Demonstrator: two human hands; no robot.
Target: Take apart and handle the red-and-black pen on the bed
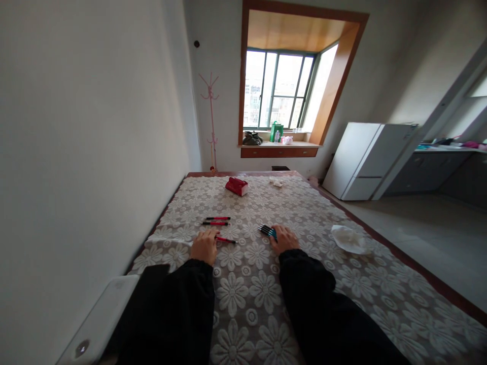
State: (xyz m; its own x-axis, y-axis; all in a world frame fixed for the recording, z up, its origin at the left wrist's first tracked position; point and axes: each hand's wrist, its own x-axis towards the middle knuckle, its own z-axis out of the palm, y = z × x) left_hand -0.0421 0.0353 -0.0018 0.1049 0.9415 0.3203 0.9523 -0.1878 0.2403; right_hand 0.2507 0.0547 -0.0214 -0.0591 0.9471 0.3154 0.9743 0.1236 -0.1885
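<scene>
Between the table's (422, 272) side edges, my left fingers (210, 234) pinch a red-black pen (228, 240) and my right fingers (280, 234) clasp teal-black pens (267, 230), likely light, stiff, best gripped mid-barrel.

Black-sleeved, the left arm (182, 309) and right arm (319, 299) stretch toward the table's (247, 174) far edge, wrists well apart. The left hand (204, 246), nearer the left edge, lies palm down, fingers bent; the right hand (285, 239) curls in a grip.
</scene>
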